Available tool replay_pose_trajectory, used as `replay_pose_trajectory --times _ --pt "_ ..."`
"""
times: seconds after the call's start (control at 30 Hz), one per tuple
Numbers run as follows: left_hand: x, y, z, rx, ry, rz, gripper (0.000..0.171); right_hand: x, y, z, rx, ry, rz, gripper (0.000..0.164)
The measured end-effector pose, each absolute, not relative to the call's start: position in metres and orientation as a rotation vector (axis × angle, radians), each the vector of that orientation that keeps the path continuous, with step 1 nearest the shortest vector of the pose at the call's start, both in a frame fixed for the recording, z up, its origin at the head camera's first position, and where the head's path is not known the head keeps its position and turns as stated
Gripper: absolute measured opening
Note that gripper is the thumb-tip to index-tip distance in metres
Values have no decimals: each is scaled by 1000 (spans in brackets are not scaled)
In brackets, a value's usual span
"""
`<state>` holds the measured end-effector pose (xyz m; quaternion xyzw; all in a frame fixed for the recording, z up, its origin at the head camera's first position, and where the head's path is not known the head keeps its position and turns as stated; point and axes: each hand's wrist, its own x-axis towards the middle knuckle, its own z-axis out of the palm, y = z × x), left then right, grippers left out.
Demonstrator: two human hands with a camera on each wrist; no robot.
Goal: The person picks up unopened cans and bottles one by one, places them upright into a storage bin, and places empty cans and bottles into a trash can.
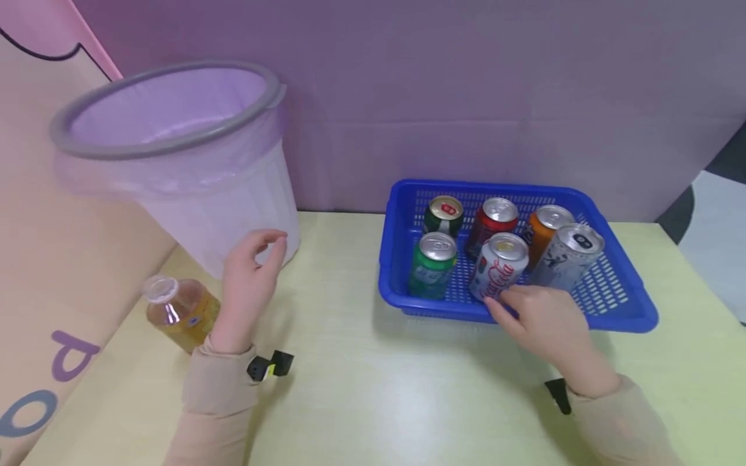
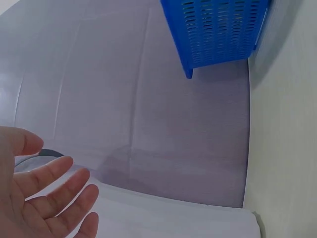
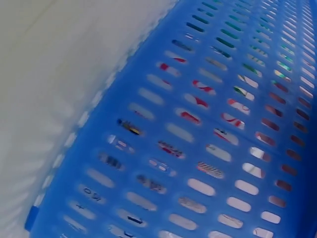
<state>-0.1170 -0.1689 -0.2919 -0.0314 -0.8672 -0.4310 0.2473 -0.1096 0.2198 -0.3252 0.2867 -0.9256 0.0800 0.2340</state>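
Note:
In the head view my left hand (image 1: 253,278) is raised in front of the white bin (image 1: 233,213), fingers loosely bent and holding nothing. Close beside its wrist stands a bottle (image 1: 189,317) of amber drink with a pale cap. My right hand (image 1: 539,317) reaches over the front rim of a blue plastic basket (image 1: 632,310), its fingertips right at the lower part of a silver Coca-Cola can (image 1: 500,268). I cannot tell whether they grip the rim or the can. The right wrist view shows the basket's slotted wall (image 3: 193,129) but no hand.
Also in the basket stand a green can (image 1: 432,268), a dark green can (image 1: 444,217), a red can (image 1: 492,226), an orange can (image 1: 544,230) and a pale patterned can (image 1: 568,259). A purple-grey partition (image 1: 466,84) rises behind the table (image 1: 350,388).

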Motion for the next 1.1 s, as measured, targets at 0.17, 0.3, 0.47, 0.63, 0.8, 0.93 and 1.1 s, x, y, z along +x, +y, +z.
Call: replay_pose_trajectory --times 0.17,0.3,0.47,0.63,0.8,0.93,1.1 --pt "-119 -165 -292 -42 -2358 -1221 25 -111 229 -314 757 -2843 329 33" --pt "-120 -160 -293 -30 -2347 -1238 24 -117 234 -297 840 -3089 438 26" --pt "-122 -154 -292 -12 -2320 -1274 24 -133 218 -263 1080 -3187 398 19" --pt "-125 -151 -291 -1 -2289 -1303 23 -162 178 -222 1203 -3239 368 22" --pt "-130 -147 -292 -13 -2250 -1303 22 -203 134 -191 1178 -3131 334 25" --pt "-134 -143 -292 -14 -2216 -1323 21 -231 99 -182 1150 -2978 285 30" --pt "-135 -144 -290 24 -2217 -1337 21 -248 58 -178 1162 -2761 285 35"
